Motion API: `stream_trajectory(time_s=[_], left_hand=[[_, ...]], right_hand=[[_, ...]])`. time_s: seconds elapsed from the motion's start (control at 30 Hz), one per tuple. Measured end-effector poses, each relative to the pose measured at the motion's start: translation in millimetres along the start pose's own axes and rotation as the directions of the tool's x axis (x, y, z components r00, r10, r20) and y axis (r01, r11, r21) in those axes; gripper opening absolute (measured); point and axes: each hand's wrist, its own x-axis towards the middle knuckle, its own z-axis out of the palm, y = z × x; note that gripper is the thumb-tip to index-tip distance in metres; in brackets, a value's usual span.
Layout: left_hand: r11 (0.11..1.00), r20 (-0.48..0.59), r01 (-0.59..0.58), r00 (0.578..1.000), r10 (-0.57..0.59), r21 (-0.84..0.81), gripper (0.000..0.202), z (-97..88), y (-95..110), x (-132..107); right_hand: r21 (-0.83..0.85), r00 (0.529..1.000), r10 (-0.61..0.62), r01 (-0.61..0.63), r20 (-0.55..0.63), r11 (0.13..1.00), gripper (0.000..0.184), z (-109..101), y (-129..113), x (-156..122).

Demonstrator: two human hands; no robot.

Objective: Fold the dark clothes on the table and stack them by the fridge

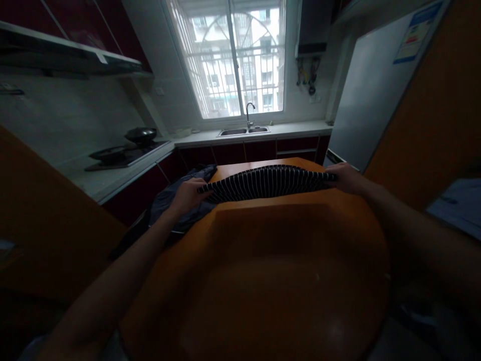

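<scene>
A black cloth with thin white stripes (268,181) stretches between my two hands above the far part of a wooden table (285,271). My left hand (190,194) is closed on its left end, and my right hand (344,178) grips the right end. The cloth bows upward in the middle and hangs in folds. What kind of garment or cloth it is, I cannot make out. Just behind my left hand, a dark blue-grey garment (165,193) lies bunched over the table's left edge.
Beyond the table runs a white counter (300,129) with a steel sink (233,132) under a barred window. At the left are a hob with a lidded wok (141,134) and another pan (107,154). A tall refrigerator (370,95) stands at the right.
</scene>
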Motion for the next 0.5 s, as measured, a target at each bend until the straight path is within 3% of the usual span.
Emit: stream_trajectory(time_s=[0.07, 0.13, 0.27, 0.37, 0.43, 0.5], left_hand=[[0.995, -0.006, -0.054, 0.999, 0.054, 0.082, 0.019, 13.5, 4, -37], [0.986, 0.038, -0.099, 0.995, 0.094, 0.134, 0.021, 35.1, 7, -79], [0.963, 0.240, -0.187, 0.961, 0.139, 0.192, 0.039, 68.3, 11, -157], [0.966, 0.373, -0.161, 0.925, 0.077, 0.202, 0.036, 57.5, 12, -186], [0.972, 0.427, -0.132, 0.904, 0.038, 0.193, 0.043, 38.3, 15, -186], [0.984, 0.421, -0.096, 0.907, 0.025, 0.147, 0.051, 24.7, 28, -171]], right_hand=[[-0.141, 0.991, -0.133, 0.131, -0.005, 0.981, 0.009, 13, -11, -28], [-0.187, 0.974, -0.219, 0.227, 0.064, 0.956, 0.021, 35, -26, -62], [-0.109, 0.935, -0.224, 0.262, 0.275, 0.959, 0.037, 73, -56, -125], [-0.032, 0.916, -0.130, 0.153, 0.379, 0.988, 0.037, 72, -66, -153], [0.026, 0.912, -0.085, 0.081, 0.402, 0.996, 0.032, 63, -68, -154], [0.072, 0.933, -0.050, 0.026, 0.356, 0.997, 0.031, 59, -75, -139]])
